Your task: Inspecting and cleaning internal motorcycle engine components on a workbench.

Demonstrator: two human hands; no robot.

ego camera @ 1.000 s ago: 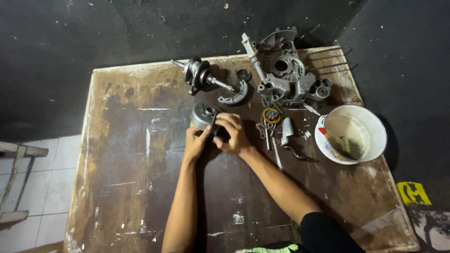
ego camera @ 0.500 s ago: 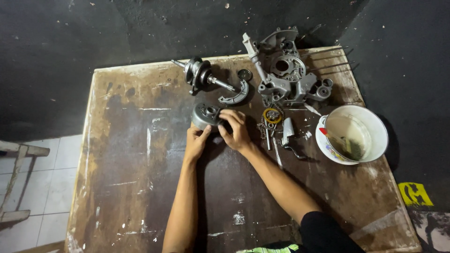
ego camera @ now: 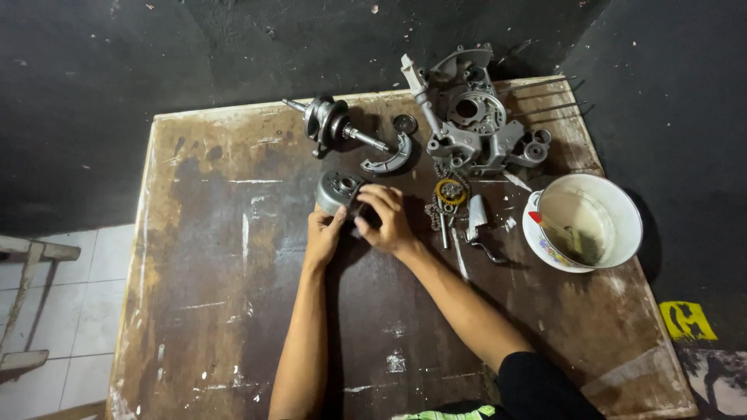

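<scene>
- Left hand [ego camera: 323, 233] cups the round metal drum [ego camera: 339, 191] on the counter [ego camera: 218, 311], fingers curled against its side.
- Right hand [ego camera: 389, 222] clamps the drum's near edge.
- Crankshaft [ego camera: 336, 124], engine casing [ego camera: 475, 124], chain [ego camera: 445, 194] and bowl [ego camera: 587, 222] lie loose beyond, so much looks undone.

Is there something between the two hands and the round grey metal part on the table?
Nothing visible. The left hand and the right hand both already touch the round grey metal part directly; the chain and sprocket lie apart, to its right.
</scene>
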